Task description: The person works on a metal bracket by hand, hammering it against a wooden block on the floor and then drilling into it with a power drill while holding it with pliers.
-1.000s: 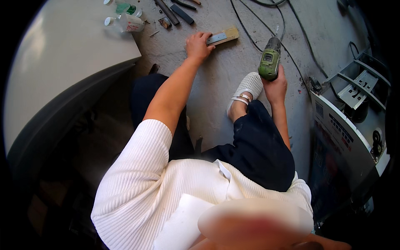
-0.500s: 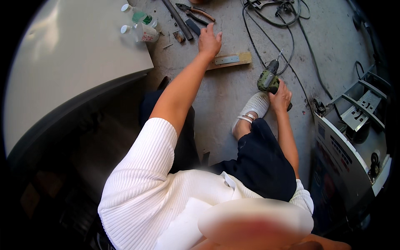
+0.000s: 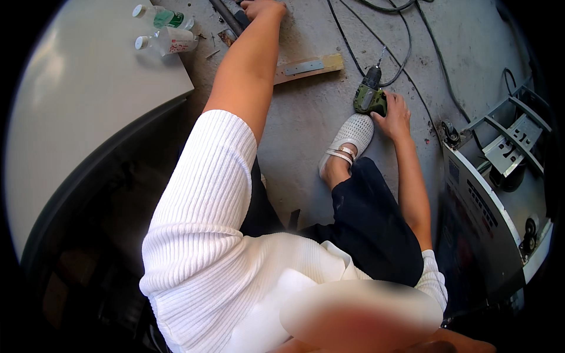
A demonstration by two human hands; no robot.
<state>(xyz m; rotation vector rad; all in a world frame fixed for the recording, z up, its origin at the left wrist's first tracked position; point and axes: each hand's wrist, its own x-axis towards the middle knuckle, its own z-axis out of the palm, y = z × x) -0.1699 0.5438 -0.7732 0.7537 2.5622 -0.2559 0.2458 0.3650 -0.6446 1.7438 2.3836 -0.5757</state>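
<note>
My left hand [image 3: 263, 8] reaches far out to the top edge of the view, over the spot where the pliers lay; its fingertips are cut off, so I cannot see what they touch. My right hand [image 3: 396, 116] is beside the green and black cordless drill [image 3: 369, 97], thumb and fingers apart around its rear end. The drill rests on the floor just beyond my white shoe [image 3: 355, 132], its bit pointing away. Between the hands lies a wooden block [image 3: 332, 63] with a grey metal plate [image 3: 303, 67] on it.
A dark metal bar [image 3: 226, 16] lies near my left hand. Two plastic bottles [image 3: 176, 41] lie on a pale panel [image 3: 88, 88] at left. Black cables [image 3: 438, 65] loop across the floor. A metal-framed machine [image 3: 500, 194] with casters is at right.
My left hand has moved farther away, toward the pliers. The right hand has loosened from the drill, which now sits on the floor. The view has shifted slightly.
</note>
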